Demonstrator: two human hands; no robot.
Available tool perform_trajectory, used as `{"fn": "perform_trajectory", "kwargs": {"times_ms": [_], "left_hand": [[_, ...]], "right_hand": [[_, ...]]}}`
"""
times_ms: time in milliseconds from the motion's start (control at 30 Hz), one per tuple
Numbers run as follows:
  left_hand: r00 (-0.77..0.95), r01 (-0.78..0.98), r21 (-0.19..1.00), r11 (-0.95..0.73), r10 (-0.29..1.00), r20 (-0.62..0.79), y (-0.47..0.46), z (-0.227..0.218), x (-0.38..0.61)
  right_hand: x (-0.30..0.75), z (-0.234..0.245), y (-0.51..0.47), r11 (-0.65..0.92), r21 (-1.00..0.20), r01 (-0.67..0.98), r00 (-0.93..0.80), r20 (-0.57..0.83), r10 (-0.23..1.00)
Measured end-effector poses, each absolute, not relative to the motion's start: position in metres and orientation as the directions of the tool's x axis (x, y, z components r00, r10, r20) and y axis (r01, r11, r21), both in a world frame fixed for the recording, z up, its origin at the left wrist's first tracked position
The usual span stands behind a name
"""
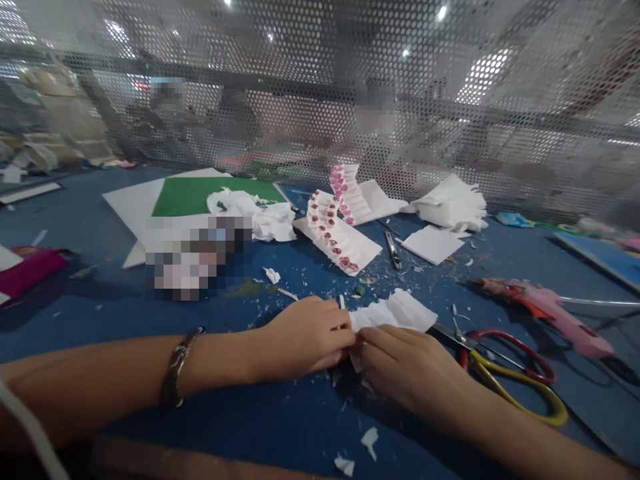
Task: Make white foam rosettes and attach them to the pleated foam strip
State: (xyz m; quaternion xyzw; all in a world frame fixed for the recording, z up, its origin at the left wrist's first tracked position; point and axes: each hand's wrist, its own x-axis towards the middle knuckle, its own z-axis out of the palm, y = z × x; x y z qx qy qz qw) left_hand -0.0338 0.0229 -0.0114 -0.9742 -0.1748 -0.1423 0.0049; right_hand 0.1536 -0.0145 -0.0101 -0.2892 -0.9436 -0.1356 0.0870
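Observation:
My left hand (313, 337) and my right hand (400, 363) meet at the middle of the blue table, fingers closed on the same piece of white paper (395, 311). The paper looks wrinkled or pleated and sticks out behind my right hand; its near part is hidden by my fingers. Just right of it lie scissors (520, 377) with one red and one yellow handle loop, their blades partly under the paper. Beyond my hands stand two curled white paper pieces, one with dark red dots (333, 240) and one with pink dots (345, 193).
A pink glue gun (560, 313) lies at the right with its cable. A box cutter (393, 251), a white paper square (433, 245), a stack of white sheets (450, 203), a green sheet (185, 195) and crumpled tissue (273, 220) lie farther back. Paper scraps (370, 441) litter the table. Perforated metal (300, 127) closes the back.

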Motion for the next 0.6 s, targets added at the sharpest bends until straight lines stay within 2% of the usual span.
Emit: {"fn": "perform_trajectory", "kwargs": {"times_ms": [100,300,600], "left_hand": [[0.886,0.340,0.128,-0.932,0.363,0.288,0.0250,-0.0144,-0.0343],[0.868,0.323,0.316,-0.892,0.412,0.277,0.0297,-0.0176,-0.0354],[0.873,0.267,0.414,-0.870,0.400,0.278,0.0298,-0.0143,-0.0356]], "right_hand": [[0.1555,-0.0094,-0.0143,0.800,0.163,0.577,-0.811,0.234,0.537],[0.1588,-0.0107,-0.0134,0.799,-0.030,0.601,-0.776,0.215,0.593],[0.1556,-0.0046,-0.0144,0.765,-0.182,0.618,-0.731,0.227,0.644]]}}
